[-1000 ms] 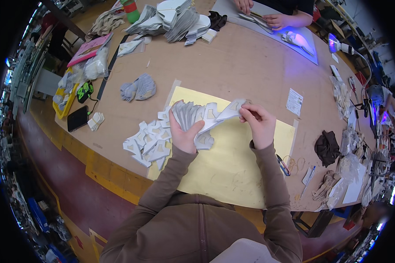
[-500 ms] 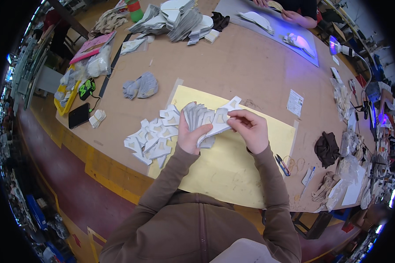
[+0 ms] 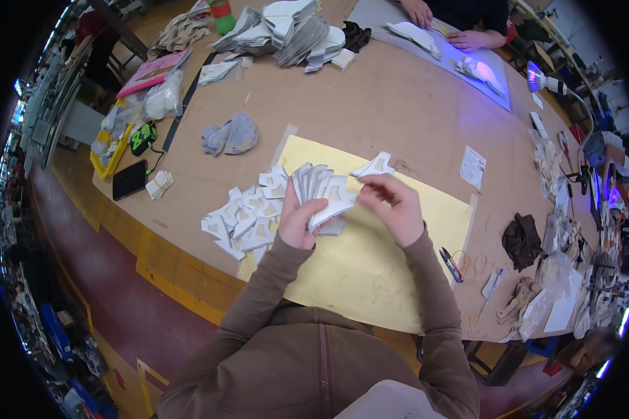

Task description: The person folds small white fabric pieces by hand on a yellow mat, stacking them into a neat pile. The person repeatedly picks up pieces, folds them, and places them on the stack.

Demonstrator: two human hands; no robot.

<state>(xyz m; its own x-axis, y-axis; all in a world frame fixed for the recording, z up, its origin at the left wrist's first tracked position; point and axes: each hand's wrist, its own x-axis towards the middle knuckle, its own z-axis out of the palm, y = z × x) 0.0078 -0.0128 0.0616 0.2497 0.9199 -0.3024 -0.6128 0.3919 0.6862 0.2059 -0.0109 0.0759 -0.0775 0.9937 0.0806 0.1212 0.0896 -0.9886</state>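
While the left hand (image 3: 299, 218) grips a fanned stack of flat white cut-out pieces (image 3: 323, 192), the right hand (image 3: 393, 208) sits just beside it with the fingers curled, and the fingertips (image 3: 367, 190) pinch at the edge of the front piece. The stack is held up over the big yellow sheet (image 3: 370, 258) that lies on the brown wooden table (image 3: 370, 119).

One more white cut-out piece (image 3: 374, 166) lies on the yellow sheet just past the right hand. To the left of the left hand, a loose pile of the same white pieces (image 3: 248, 218) spreads half on the sheet and half on the table. Further left lie a pair of grey gloves (image 3: 230, 135), a black phone (image 3: 129, 179) and a small white bundle (image 3: 160, 184) beside it.

At the far side of the table stand tall heaps of grey and white shaped pieces (image 3: 286, 31). Another person's hands (image 3: 468, 40) rest on a grey mat lit by blue-purple light (image 3: 483, 73). To the right of the sheet lie a small white paper slip (image 3: 472, 167), a dark crumpled cloth (image 3: 523, 241) and a small blue-handled tool (image 3: 451, 265). Nothing stands between the two hands and the stack.
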